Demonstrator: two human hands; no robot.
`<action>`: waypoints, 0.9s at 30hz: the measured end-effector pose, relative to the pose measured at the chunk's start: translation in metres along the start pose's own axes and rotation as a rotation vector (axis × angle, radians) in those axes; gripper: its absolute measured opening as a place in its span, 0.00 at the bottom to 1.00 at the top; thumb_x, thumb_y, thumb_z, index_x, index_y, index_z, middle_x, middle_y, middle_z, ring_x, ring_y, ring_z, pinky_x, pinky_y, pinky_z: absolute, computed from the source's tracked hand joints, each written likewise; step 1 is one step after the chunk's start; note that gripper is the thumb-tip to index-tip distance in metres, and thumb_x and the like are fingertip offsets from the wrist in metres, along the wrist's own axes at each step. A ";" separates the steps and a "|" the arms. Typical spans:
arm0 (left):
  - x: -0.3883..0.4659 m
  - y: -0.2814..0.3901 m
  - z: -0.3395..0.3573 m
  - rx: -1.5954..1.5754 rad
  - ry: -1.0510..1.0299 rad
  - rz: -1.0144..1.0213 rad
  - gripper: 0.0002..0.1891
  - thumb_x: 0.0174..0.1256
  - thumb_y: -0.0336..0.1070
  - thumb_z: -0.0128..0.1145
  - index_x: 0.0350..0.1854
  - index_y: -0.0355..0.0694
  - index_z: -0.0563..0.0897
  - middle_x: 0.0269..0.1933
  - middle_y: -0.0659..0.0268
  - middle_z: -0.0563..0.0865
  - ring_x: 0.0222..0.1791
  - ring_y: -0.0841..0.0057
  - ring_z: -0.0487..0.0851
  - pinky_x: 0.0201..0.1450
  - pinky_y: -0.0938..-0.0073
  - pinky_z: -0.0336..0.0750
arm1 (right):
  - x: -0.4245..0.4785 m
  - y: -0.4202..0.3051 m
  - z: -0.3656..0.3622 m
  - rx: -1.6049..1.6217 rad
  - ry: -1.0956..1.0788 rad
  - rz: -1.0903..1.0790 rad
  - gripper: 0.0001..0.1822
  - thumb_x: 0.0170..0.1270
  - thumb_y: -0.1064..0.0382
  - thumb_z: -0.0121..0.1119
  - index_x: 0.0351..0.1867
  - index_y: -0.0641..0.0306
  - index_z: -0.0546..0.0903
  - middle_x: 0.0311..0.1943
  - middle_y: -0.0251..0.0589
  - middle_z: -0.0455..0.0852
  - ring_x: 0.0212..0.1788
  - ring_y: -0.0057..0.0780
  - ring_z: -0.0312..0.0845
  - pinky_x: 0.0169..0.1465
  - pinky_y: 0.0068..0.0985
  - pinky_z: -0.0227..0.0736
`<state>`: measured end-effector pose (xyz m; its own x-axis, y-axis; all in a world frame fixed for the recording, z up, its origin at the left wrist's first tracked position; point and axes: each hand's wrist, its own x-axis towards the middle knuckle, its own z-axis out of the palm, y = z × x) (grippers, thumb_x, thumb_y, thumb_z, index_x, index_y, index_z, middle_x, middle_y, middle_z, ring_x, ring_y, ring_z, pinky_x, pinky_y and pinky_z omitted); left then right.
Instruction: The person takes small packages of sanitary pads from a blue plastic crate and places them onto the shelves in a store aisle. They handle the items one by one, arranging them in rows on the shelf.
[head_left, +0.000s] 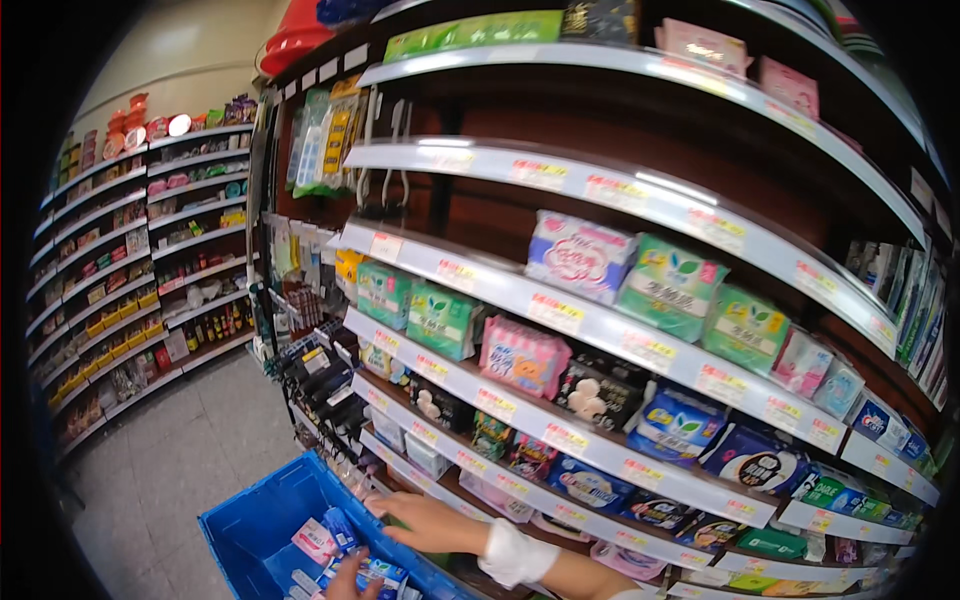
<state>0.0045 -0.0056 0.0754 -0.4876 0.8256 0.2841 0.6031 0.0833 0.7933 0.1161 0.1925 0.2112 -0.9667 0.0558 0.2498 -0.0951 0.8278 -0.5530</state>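
A blue plastic crate (259, 480) stands low in front of me, with several small boxes and packs in it. My left hand (352, 577) is inside the crate at the bottom edge of the view, beside a blue and white carton (382, 574); whether it grips anything cannot be told. A pink and white box (314, 541) and a blue pack (341, 527) lie just beyond it. My right hand (420, 523) reaches over the crate's right rim towards the shelf, its fingertips near a small pale pink thing, blurred; a hold on it cannot be made out.
Curved shelves with price strips (525, 300) hold packs of sanitary pads (667, 289) and toothpaste boxes (877, 420) on the right. Hanging packs (330, 142) and dark goods on hooks are at the shelf's end. Beyond the tiled floor (195, 427) stand further stocked shelves (150, 247).
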 end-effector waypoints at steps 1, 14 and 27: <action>0.026 0.050 -0.008 0.059 -0.014 0.005 0.32 0.49 0.30 0.65 0.59 0.33 0.68 0.53 0.51 0.76 0.51 0.61 0.77 0.53 0.67 0.71 | -0.020 0.000 -0.022 0.017 0.072 0.021 0.23 0.58 0.60 0.54 0.55 0.67 0.72 0.50 0.52 0.76 0.52 0.47 0.72 0.53 0.35 0.69; 0.279 0.372 0.006 0.564 0.416 1.137 0.31 0.48 0.22 0.53 0.60 0.31 0.66 0.60 0.49 0.70 0.62 0.56 0.67 0.64 0.66 0.63 | -0.237 -0.070 -0.134 -0.315 0.551 0.215 0.17 0.57 0.63 0.59 0.48 0.64 0.78 0.42 0.48 0.82 0.44 0.43 0.79 0.45 0.30 0.74; 0.339 0.413 -0.007 0.745 0.052 0.770 0.32 0.41 0.33 0.58 0.55 0.29 0.69 0.48 0.39 0.76 0.50 0.48 0.74 0.56 0.60 0.70 | -0.319 -0.050 -0.100 -0.139 0.608 0.575 0.17 0.58 0.58 0.57 0.46 0.65 0.78 0.43 0.53 0.81 0.44 0.52 0.76 0.47 0.36 0.71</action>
<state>0.0839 0.3047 0.5034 0.1732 0.7780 0.6039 0.9843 -0.1158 -0.1331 0.4533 0.1894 0.2389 -0.5563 0.7463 0.3654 0.4405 0.6377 -0.6319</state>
